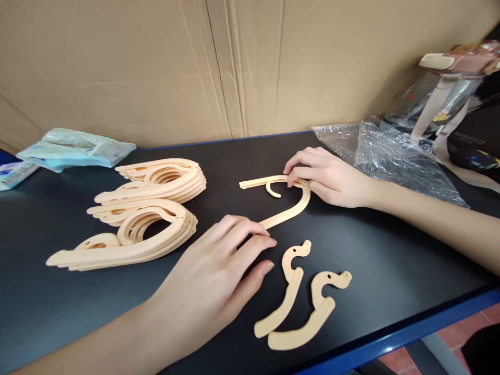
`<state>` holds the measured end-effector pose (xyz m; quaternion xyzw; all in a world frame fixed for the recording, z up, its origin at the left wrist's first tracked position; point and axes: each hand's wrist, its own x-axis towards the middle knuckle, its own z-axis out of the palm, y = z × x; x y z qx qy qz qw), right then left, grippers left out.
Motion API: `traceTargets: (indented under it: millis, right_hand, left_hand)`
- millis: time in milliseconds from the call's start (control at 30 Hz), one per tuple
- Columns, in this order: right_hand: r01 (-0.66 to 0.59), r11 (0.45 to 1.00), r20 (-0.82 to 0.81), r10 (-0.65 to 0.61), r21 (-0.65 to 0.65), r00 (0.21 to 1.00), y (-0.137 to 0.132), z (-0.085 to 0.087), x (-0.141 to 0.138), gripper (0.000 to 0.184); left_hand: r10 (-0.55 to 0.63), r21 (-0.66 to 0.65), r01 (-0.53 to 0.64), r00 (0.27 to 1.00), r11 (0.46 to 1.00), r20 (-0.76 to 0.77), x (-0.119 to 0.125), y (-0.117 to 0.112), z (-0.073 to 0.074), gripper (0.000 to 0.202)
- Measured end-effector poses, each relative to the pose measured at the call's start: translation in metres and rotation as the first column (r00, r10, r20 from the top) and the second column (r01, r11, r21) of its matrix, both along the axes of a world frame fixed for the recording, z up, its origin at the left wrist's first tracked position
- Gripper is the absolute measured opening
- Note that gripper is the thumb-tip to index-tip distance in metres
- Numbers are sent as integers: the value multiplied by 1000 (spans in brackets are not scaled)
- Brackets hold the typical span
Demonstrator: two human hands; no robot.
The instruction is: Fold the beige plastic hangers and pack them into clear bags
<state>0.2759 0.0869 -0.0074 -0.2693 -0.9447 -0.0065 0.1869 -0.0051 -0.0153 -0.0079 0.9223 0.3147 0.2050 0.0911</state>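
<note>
A peach-coloured curved plastic piece [291, 205] lies flat on the black table [390, 250]. My right hand [330, 176] rests on its upper bend, fingers pressed down on it. My left hand [219, 271] lies over its lower end, fingertips touching the table and the piece. Two smaller S-shaped peach pieces [287, 289] [312, 317] lie loose in front of my left hand, near the table's front edge.
Two stacks of several peach curved pieces [156, 182] [136, 239] lie at the left. Clear crumpled plastic wrap [386, 151] sits at the right rear. Blue-white packets [74, 148] lie at the far left. A cardboard wall [234, 67] backs the table.
</note>
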Motion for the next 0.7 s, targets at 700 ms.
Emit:
traceTargets:
  millis: [700]
  right_hand:
    - [-251,832,-254,138,-495,957,-30,6,-24,7]
  left_hand:
    - [41,286,27,973,958,-229,-1,-24,8,45]
